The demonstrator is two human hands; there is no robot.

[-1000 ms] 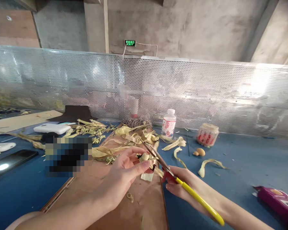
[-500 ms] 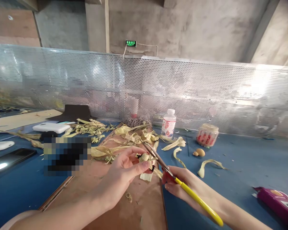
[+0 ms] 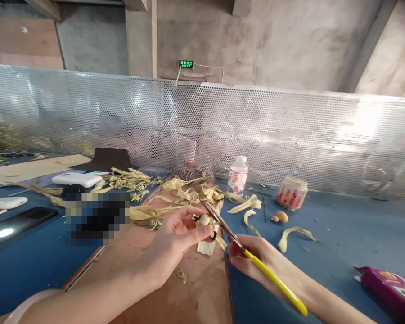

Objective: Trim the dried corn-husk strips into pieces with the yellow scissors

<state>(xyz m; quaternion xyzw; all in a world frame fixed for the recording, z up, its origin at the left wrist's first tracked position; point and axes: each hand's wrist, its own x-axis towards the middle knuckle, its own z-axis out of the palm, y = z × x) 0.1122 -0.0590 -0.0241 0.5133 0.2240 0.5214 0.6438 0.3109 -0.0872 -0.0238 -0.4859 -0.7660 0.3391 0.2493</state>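
Vs half a second ago: your view has shifted slightly, and the scissors' (image 3: 273,274) handle end has swung a little toward the board (image 3: 209,288). Your left hand (image 3: 177,240) hasn't visibly changed its grip: thumb and fingers pinching the husk bundle (image 3: 204,220) above the board. Your right hand (image 3: 251,256) is closed around the scissors over the board's right edge, blades reaching to the bundle. Can't tell if they touch it.

Edges: board's right side drops to the blue desk (image 3: 340,243). You've got room between that edge and the purple packet (image 3: 388,290) well right of the board; your right forearm crosses it. Husk pile (image 3: 207,191) fills the board's far end, bottle (image 3: 238,177) stands just right of that end, jar (image 3: 292,193) farther right. Perforated panel (image 3: 290,130) closes off beyond the board.

Hard to see: pixelated patch left of the board, your right fingers behind the scissors, second handle hidden. Frame cuts the board's near end, the packet, and the phone (image 3: 16,227) left of the board.
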